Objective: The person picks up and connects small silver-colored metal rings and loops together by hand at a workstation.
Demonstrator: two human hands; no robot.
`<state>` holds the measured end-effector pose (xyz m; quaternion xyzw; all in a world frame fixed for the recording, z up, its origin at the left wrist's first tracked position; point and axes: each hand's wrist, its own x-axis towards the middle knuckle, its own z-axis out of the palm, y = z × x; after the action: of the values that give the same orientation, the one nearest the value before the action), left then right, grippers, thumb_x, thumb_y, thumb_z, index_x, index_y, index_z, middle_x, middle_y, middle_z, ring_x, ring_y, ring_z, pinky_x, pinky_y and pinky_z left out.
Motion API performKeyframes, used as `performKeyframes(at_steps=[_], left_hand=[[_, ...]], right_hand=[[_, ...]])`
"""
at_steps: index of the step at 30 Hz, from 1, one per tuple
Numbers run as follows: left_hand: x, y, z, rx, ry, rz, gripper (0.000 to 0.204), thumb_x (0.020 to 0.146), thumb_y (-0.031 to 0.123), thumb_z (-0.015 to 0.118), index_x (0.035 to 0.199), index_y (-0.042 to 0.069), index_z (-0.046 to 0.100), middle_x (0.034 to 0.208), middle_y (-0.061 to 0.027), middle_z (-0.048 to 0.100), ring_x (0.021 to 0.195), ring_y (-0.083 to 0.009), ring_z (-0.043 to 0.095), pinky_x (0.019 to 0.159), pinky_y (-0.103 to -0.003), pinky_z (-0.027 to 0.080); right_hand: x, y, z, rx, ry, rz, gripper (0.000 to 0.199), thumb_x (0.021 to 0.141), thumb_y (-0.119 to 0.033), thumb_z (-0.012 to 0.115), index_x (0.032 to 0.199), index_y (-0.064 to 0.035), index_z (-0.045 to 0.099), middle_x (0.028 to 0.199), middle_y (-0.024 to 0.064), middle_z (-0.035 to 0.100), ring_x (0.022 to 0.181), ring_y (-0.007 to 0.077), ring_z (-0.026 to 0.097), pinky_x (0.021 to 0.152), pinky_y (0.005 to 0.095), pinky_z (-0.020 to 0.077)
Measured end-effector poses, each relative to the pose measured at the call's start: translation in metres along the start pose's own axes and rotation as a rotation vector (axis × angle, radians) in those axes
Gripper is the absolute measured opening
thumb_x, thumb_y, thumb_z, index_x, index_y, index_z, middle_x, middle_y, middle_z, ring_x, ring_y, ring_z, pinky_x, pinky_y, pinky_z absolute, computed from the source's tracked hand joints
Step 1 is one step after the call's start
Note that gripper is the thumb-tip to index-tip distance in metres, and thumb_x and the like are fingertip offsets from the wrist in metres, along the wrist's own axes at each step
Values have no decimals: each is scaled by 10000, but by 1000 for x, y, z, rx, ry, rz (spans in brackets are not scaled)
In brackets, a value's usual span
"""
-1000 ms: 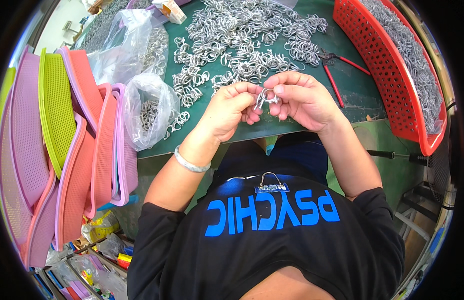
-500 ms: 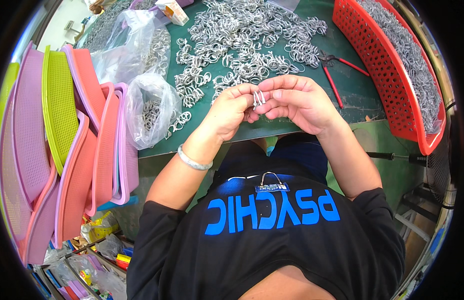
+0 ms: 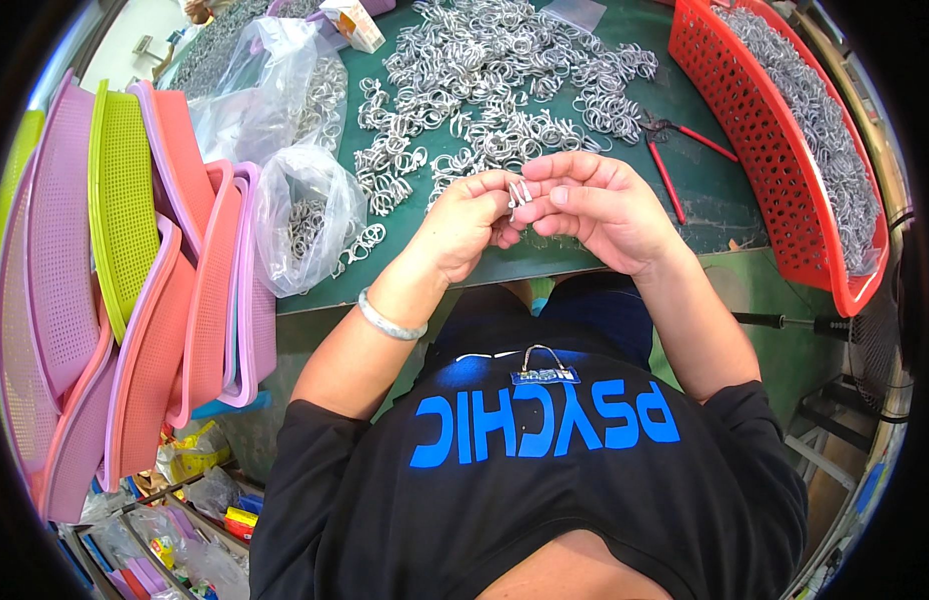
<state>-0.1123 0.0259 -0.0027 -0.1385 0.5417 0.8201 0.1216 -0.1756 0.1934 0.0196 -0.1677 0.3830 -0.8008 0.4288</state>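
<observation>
Over the near edge of the green table point(image 3: 710, 215), my two hands meet at their fingertips around small silver metal rings point(image 3: 519, 194). My left hand point(image 3: 465, 222), below a pale bangle, pinches the rings from the left. From the right, my right hand point(image 3: 613, 214) holds them too, with thumb and forefinger close together. The fingers partly cover the rings, so their exact shape is hard to read. Just beyond my hands spreads a big loose pile of similar silver rings point(image 3: 505, 60). Red-handled pliers point(image 3: 667, 180) lie opened to the right of the pile.
At the right stands a red perforated basket point(image 3: 730, 120) full of grey metal pieces. Clear plastic bags point(image 3: 330, 205) with rings sit at the left. Nested coloured plastic baskets point(image 3: 123, 200) crowd the left edge. A small box point(image 3: 353, 25) stands at the back.
The rings between my fingertips have turned slightly. My hands stay in almost the same place, and the whole view has shifted a little.
</observation>
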Motion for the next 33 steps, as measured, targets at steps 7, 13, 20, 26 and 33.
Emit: performKeyframes(at_steps=[7,13,20,26,33], left_hand=[[-1,0,5,-42,9,-24,167,821,61,425,849,87,587,696,2,548,541,-86,487,517,-207,414],[1,-2,2,-30,1,-23,178,830,72,417,880,73,588,704,-10,555,547,-91,477,517,-210,402],[2,-2,1,-34,-23,-27,170,820,79,439,885,87,597,680,10,538,540,-74,474,515,-199,406],[-2,1,1,-80,-51,-49,140,826,79,458,901,50,573,701,-13,568,537,-87,513,513,-201,433],[-5,2,4,-193,-97,-80,125,821,65,472,911,4,535,696,-56,573,555,-130,555,520,-240,470]], right_hand=[[1,2,-5,17,-23,-13,271,835,10,478,1097,77,487,962,183,591,861,240,616,737,273,524],[1,4,-6,18,-1,-33,234,818,14,503,1043,75,516,928,181,604,822,233,627,716,274,520],[2,4,-7,24,6,-54,233,808,15,522,1035,71,519,906,174,609,807,224,628,706,271,522],[1,2,-1,-61,71,-64,270,769,-22,601,1019,34,518,819,101,598,681,138,587,596,221,493],[4,4,-5,-194,133,-71,299,734,-54,654,992,2,514,769,40,572,626,77,533,511,186,433]])
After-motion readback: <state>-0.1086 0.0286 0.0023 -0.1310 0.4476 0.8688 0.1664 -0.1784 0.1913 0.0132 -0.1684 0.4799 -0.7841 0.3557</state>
